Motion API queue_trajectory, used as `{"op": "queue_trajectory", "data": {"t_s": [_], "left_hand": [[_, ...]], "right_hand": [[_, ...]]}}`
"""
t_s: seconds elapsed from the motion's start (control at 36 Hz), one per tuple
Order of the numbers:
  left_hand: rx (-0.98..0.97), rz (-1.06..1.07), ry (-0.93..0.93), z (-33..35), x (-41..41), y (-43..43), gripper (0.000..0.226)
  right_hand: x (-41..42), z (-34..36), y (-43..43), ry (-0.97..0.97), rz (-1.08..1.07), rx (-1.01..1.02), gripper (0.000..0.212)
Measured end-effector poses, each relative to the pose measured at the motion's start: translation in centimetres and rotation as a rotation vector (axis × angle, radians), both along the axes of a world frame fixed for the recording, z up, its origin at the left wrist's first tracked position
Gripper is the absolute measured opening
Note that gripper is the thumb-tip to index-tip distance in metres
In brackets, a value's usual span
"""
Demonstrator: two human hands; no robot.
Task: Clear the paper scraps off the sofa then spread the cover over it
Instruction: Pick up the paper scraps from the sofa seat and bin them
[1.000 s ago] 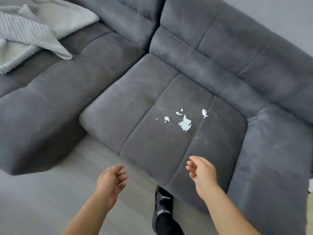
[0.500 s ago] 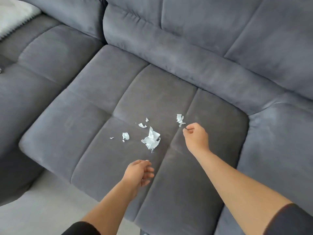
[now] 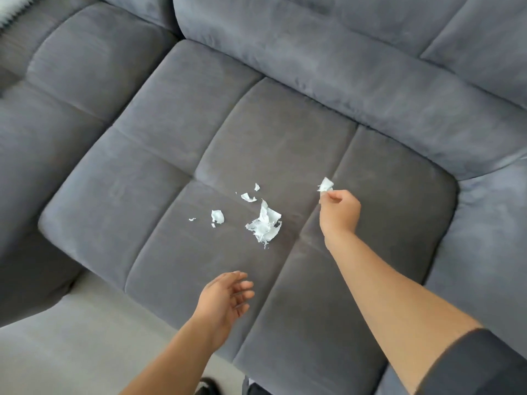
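- The right hand has been brought onto the rightmost scrap. Half a second earlier it was only arriving beside that piece, which then lay flat on the seat.
- The scrap is now pinched between thumb and forefinger. The right hand's fingers are curled and clamped on its lower edge, and the paper stands up above them, apparently lifted off the fabric.
- The left hand has been kept over the front of the seat cushion. Its fingers are apart and relaxed, nothing is held, and the palm is turned partly upward.
- The other scraps have not been disturbed:
  - the largest crumpled piece lies at the middle of the cushion, near the right wrist;
  - a curled strip and a tiny bit lie just behind it;
  - a small piece and a fleck lie to its left.
- The clearing is therefore judged to have only begun, with one piece taken and five left on the sofa.
- The free left hand could serve as a cup for collected pieces, though that is only a guess.
- Of the cover, only a blurred white edge is seen at the top left corner. Spreading has not been started and must wait until the seat is cleared.
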State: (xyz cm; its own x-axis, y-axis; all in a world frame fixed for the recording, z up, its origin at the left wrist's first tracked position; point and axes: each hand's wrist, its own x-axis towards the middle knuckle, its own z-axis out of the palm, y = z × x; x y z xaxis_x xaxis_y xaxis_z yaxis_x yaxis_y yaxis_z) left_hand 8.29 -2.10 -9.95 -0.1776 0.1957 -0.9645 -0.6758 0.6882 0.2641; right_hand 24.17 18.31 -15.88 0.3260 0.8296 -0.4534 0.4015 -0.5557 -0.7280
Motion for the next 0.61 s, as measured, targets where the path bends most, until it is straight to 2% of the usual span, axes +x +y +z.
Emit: {"op": "queue_trajectory", "data": {"t_s": [0.06,0.14,0.22,0.28,0.33,0.39,0.44,0.5,0.61], "left_hand": [[0.019,0.021,-0.009,0.1,0.4,0.1,0.019],[0.079,0.1,-0.112,1.2,0.8,1.0,0.03],[0.156,0.137,-0.266,2.7,1.1,2.2,0.037],[0.189,0.172,-0.321,3.9,1.3,2.7,0.036],[0.155,0.133,-0.238,4.7,1.2,2.5,0.03],[0.098,0.04,-0.085,4.6,1.0,1.6,0.025],[0.058,0.024,-0.026,4.5,0.6,0.6,0.026],[0.007,0.068,-0.022,4.2,0.0,-0.5,0.022],[-0.029,0.136,-0.062,3.3,-1.5,-3.1,0.022]], "right_hand": [[-0.1,1.8,-1.7,0.097,-0.062,0.014,0.007],[-0.8,5.6,-6.0,0.078,0.118,0.078,0.013],[-1.9,8.5,-11.0,0.053,0.487,0.077,0.012],[-2.4,9.6,-13.7,-0.018,0.859,0.072,0.013],[-2.6,10.2,-15.2,-0.109,1.235,0.094,0.023],[-3.1,11.0,-15.1,-0.06,1.391,0.017,0.025],[-3.9,11.7,-14.0,0.056,1.341,-0.055,0.022],[-4.8,11.6,-12.3,0.126,1.152,-0.101,0.018],[-6.2,8.3,-8.6,0.002,0.689,-0.093,0.015]]}}
